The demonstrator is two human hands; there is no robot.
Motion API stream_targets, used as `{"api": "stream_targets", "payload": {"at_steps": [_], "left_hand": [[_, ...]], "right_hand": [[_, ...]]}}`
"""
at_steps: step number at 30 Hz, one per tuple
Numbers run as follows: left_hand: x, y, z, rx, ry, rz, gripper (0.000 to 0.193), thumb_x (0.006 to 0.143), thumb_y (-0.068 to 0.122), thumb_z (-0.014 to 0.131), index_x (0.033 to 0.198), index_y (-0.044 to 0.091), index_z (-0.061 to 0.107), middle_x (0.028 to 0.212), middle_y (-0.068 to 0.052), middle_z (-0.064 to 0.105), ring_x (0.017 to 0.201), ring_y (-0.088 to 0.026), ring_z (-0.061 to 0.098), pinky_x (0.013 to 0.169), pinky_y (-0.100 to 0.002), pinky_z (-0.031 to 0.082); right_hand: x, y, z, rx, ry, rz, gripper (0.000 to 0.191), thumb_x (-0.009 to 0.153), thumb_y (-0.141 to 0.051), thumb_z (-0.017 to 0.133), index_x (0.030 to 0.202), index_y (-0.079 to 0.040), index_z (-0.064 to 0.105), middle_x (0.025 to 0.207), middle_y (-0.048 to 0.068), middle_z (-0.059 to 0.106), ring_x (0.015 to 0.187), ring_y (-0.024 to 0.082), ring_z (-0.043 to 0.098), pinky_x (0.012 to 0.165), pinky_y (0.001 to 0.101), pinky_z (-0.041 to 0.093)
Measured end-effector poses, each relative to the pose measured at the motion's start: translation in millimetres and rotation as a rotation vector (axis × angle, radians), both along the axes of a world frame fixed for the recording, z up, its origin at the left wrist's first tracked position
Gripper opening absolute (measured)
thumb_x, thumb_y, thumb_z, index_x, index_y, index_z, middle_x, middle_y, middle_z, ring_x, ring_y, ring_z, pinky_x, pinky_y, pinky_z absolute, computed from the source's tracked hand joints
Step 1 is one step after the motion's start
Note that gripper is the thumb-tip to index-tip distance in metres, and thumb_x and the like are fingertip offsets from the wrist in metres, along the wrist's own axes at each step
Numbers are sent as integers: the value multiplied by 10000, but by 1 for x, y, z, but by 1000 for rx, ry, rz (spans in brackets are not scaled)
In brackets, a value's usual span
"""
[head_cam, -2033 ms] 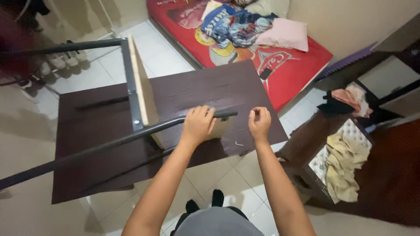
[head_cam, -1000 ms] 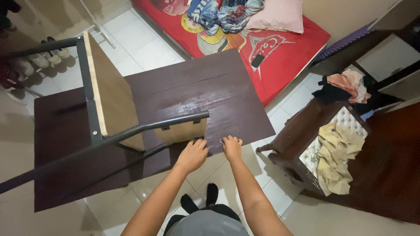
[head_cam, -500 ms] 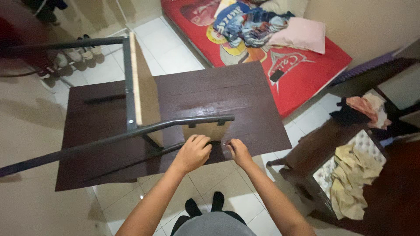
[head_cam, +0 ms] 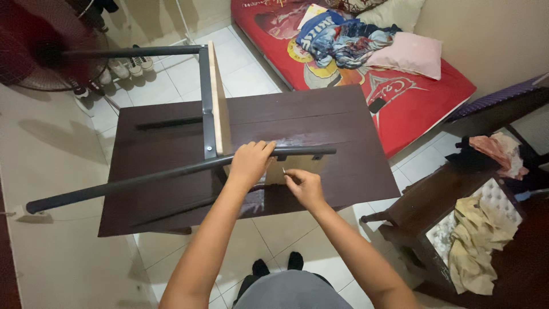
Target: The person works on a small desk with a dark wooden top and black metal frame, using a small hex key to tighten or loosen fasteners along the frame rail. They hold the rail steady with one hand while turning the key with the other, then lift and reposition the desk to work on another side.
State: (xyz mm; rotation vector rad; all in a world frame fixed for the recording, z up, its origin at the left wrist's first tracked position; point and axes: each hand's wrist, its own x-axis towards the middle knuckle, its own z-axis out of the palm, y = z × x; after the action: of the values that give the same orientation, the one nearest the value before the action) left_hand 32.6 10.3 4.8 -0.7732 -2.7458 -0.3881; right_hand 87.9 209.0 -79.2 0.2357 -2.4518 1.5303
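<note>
Frame [head_cam: 171, 171] is gripped by the left hand [head_cam: 250, 162] at the black tube; a small screw [head_cam: 284, 170] is pinched by the right hand [head_cam: 303, 186] against the wooden panel [head_cam: 297, 166], not yet driven home.

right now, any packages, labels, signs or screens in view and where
Flat black phone-like slab: on the red mattress edge, beyond the dark brown wooden tabletop; screen dark.
Printed blue and white fabric bundle: on the mattress, beside a pink pillow.
No packages or signs. Neither hand, left hand or right hand, holds a labelled thing.
</note>
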Motion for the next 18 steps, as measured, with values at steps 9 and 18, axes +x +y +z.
{"api": "stream_targets", "payload": {"at_steps": [9,18], "left_hand": [[-11,-13,-10,59,14,7,321,785,276,810,1031,120,674,945,-71,683,911,-305,687,732,-443,550],[-10,-19,-7,-56,17,52,302,799,307,804,949,105,637,873,-78,690,844,-311,697,728,-454,549]], "right_hand": [[-7,-25,-14,-95,-18,-132,142,909,-125,766,997,-13,776,806,71,792,718,92,725,648,250,560],[-11,-32,-9,-100,1,-159,143,949,-126,729,1021,-11,775,783,64,776,691,81,705,645,249,559]]}}
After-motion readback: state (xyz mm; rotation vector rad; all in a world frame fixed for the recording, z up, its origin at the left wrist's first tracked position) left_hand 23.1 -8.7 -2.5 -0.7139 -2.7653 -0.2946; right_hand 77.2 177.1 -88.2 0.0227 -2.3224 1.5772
